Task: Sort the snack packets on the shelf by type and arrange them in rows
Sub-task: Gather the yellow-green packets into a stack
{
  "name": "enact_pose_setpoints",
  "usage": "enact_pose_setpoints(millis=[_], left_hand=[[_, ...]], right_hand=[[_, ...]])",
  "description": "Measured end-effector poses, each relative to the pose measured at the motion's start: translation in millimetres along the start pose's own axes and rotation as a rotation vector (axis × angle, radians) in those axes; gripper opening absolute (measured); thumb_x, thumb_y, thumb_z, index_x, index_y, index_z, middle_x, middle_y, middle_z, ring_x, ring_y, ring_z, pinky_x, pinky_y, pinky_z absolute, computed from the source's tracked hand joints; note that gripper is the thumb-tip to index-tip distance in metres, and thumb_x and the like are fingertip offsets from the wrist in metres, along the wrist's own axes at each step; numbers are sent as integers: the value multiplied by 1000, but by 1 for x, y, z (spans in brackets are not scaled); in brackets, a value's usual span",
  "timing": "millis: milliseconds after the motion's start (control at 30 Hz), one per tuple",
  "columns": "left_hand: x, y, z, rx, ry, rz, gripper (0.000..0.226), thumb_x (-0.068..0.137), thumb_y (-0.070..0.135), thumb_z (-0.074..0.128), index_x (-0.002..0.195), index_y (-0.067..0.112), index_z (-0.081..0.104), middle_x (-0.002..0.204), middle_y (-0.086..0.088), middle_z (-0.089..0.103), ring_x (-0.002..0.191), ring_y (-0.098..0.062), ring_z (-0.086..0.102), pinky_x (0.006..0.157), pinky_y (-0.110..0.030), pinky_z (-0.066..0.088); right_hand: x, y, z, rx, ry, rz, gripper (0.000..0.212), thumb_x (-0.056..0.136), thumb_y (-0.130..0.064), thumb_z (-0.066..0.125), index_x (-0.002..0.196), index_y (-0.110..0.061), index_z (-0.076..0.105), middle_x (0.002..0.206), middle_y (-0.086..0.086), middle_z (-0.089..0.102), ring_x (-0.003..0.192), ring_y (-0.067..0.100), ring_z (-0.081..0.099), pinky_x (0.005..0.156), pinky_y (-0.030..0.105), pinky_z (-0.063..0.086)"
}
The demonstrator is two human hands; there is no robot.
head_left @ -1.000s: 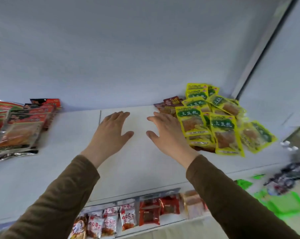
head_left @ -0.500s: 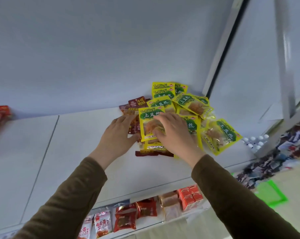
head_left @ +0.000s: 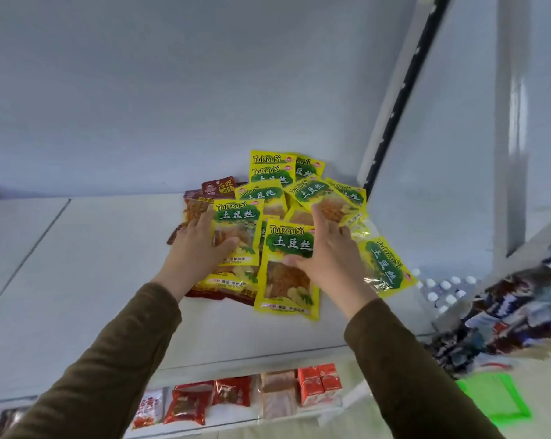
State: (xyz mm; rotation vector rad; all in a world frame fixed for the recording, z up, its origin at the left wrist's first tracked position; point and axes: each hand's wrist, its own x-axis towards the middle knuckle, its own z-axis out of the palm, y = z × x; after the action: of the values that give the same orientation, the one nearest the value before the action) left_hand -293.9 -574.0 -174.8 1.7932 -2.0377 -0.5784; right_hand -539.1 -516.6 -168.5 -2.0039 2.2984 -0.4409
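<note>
A loose pile of yellow potato-strip packets [head_left: 315, 191] lies at the right end of the white shelf [head_left: 103, 267], against the back wall. Dark red packets [head_left: 218, 186] show at the pile's left side and underneath it. My left hand [head_left: 195, 253] grips one yellow packet [head_left: 237, 228] at its left edge, thumb on its face and fingers behind. My right hand [head_left: 331, 256] holds the front yellow packet [head_left: 287, 280] at its right edge, thumb across its face, the fingers pointing up over the pile.
The shelf's left part is bare white board with a seam [head_left: 30, 255]. A lower shelf [head_left: 236, 419] holds red and orange snack packs. A white upright post [head_left: 391, 99] bounds the shelf on the right. Bottled water [head_left: 442, 293] and a green item [head_left: 496, 397] sit beyond it.
The view swung right from the bare shelf to the yellow pile. Both hands moved from the board onto the pile, then spread apart, each taking a yellow packet.
</note>
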Motion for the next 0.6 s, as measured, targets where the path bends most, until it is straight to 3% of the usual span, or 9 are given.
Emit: enact_pose_setpoints(millis=[200,333,400,467,600], left_hand=[[7,23,12,-95,64,-72,95,86,43,79,160,21,24,159,-13,39,142,-38,43,115,-55,38],[17,28,8,-174,54,-105,110,75,30,91,160,23,22,159,-11,36,145,-36,38,116,-52,38],[22,28,6,-337,24,-130,116,74,16,92,161,24,15,149,1,47,138,-31,46,103,-41,53],[26,25,5,-522,25,-143,111,73,2,90,156,24,21,124,12,58,120,-24,61,81,-29,58],[40,25,2,-736,-10,-176,69,75,-4,86,132,16,53,113,-5,72,104,-32,73,78,-40,61]], right_hand=[[12,9,9,117,66,-73,110,83,-50,77,162,-25,5,132,8,50,118,30,52,99,42,46],[20,6,10,247,106,-119,91,92,-18,73,160,-30,14,131,8,52,101,25,63,78,35,49],[23,5,12,324,130,-139,86,93,-5,68,159,-32,21,130,6,55,97,21,65,73,31,47],[28,4,11,403,179,-138,81,93,0,66,156,-32,28,127,3,58,97,15,63,73,29,43],[45,5,1,521,291,-27,56,95,-13,68,144,-27,44,116,-1,69,98,17,66,75,34,50]])
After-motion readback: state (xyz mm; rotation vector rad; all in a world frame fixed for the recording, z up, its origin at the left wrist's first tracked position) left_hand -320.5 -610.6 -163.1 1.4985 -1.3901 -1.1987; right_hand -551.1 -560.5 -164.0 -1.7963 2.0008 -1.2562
